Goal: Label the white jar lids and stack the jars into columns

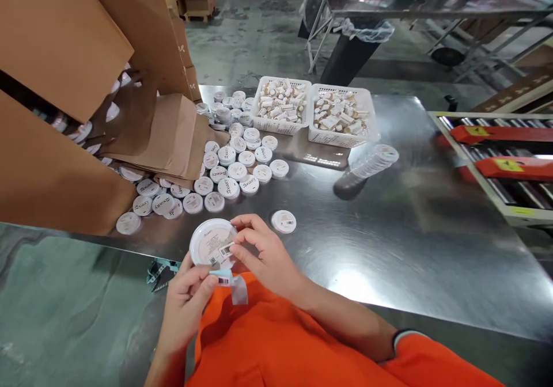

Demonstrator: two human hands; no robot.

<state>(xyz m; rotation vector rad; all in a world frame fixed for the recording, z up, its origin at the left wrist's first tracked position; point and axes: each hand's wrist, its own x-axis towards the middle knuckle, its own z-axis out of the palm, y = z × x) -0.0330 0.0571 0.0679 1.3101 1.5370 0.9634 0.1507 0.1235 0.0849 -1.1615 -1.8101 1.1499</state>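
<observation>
My left hand (190,292) is closed round the lower edge of a round white container (207,236), its printed underside turned up. Between the thumb and forefinger of that hand is also a strip of barcode labels (223,277), its pale backing hanging down. My right hand (259,251) pinches a small barcode sticker (226,250) against the container's printed face; whether it is fully stuck down I cannot tell. Just beyond my right hand, one smaller round container (284,222) lies alone on the metal table.
Many round containers (228,188) spread from an open cardboard box (56,162) at left. Two white baskets (341,138) of small white-capped bottles stand at the back. A leaning stack of clear round pieces (367,165) is right of centre. A roller conveyor (496,145) lies beyond the table's right end.
</observation>
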